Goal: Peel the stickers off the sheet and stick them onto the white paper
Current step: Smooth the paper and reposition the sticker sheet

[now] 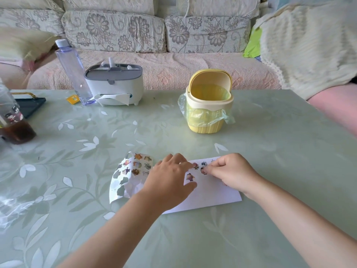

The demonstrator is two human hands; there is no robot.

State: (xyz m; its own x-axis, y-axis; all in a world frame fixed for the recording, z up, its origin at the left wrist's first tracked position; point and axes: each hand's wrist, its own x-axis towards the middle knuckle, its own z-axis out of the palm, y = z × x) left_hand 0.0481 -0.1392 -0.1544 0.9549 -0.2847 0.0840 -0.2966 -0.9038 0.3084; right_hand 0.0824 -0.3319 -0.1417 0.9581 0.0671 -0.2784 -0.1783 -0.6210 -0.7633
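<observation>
On my feed the floral sofa (pixel 173 62) fills the far side, well beyond the white paper (pixel 212 192), and the green leaf-patterned table (pixel 270 151) carries that paper lying flat. Beyond the paper to the left stands a grey-lidded tissue box (pixel 116 84) with a clear bottle (pixel 71 70) just beside it. Beyond the paper and slightly right stands a small yellow bin (pixel 209 105) lined with a plastic bag. The sticker sheet (pixel 131 171), curled and partly emptied, lies just left of the paper. The left hand (pixel 170 182) rests on the paper's left part, fingers spread and straight, its index tip at a reddish sticker (pixel 195 165). The right hand (pixel 231 173) sits over the paper's far right part, fingers curled, thumb and forefinger pinching a dark sticker (pixel 203 170) at the paper's surface. I also see a purple sticker (pixel 190 177) stuck on the paper near the left thumb.
</observation>
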